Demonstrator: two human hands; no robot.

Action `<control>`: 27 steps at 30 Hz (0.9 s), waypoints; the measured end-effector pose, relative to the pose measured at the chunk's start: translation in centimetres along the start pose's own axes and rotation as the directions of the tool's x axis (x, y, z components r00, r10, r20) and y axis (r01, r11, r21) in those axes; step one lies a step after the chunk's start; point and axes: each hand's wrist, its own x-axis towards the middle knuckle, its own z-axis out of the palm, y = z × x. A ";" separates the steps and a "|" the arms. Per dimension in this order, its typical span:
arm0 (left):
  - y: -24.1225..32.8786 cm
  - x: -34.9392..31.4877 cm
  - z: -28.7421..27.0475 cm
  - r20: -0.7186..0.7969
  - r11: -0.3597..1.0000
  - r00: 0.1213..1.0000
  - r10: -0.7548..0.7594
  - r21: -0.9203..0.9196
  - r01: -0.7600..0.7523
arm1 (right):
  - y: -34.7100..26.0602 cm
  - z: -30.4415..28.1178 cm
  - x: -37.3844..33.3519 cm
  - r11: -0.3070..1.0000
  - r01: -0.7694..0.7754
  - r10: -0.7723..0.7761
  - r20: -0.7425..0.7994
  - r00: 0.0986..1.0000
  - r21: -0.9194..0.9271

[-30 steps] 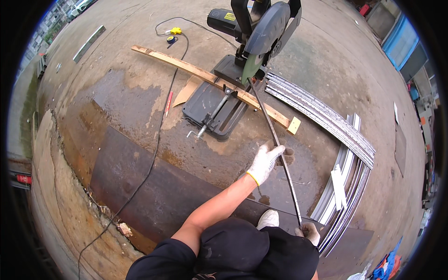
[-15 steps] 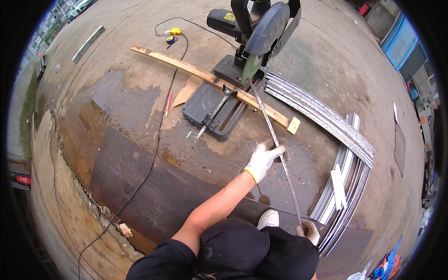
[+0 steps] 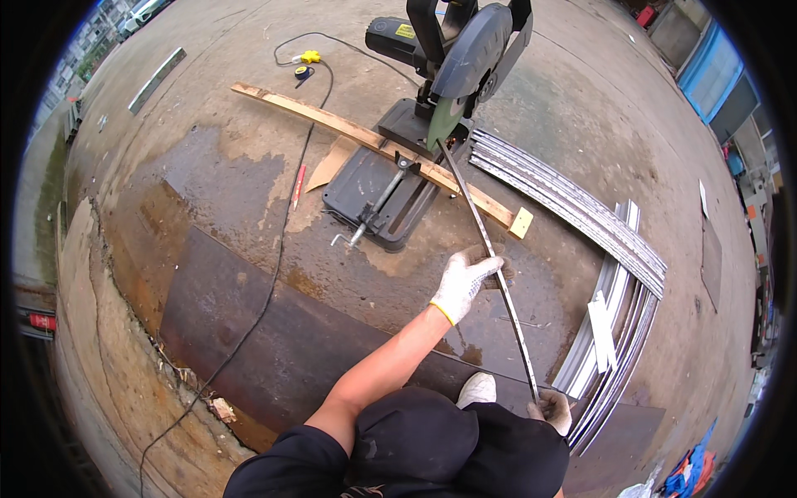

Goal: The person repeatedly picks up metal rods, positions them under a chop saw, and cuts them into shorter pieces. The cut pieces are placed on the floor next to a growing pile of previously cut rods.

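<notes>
A long thin metal strip slants from the chop saw down toward my right knee. Around its middle, my left hand, in a white glove with a yellow cuff, is closed. My right hand, also gloved, is closed at the strip's near end beside my knee; part of it is hidden. The far end touches or lies close to the saw's green cutting disc. Under the strip, a wooden batten lies across the saw's black base, by the clamp screw.
To the right lie stacked metal profiles and more long profiles. A dark metal sheet covers the ground before me, crossed by a black cable. Beyond are a tape measure, a yellow plug and a red marker.
The strip has turned about its length, showing a darker side along its upper part. My left hand has shifted slightly left. The saw and the wooden batten stay put.
</notes>
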 end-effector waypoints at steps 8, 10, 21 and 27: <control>0.4 0.8 -0.8 -0.033 0.914 0.985 0.170 0.379 -0.145 | -3.8 -0.3 -1.0 0.983 -0.126 0.081 0.297 0.951 0.135; 0.0 1.1 -1.2 -0.064 0.899 0.981 0.184 0.414 -0.142 | -3.6 -0.3 -0.9 0.978 -0.145 0.083 0.351 0.933 0.153; -1.0 1.1 0.3 -0.027 0.998 0.998 0.050 0.049 -0.049 | -3.1 0.7 -0.2 0.993 0.051 -0.063 0.116 0.991 0.103; -1.2 1.4 -0.4 -0.003 0.996 0.998 -0.058 -0.061 0.058 | -2.5 1.0 0.1 0.993 0.010 -0.002 0.077 0.997 -0.116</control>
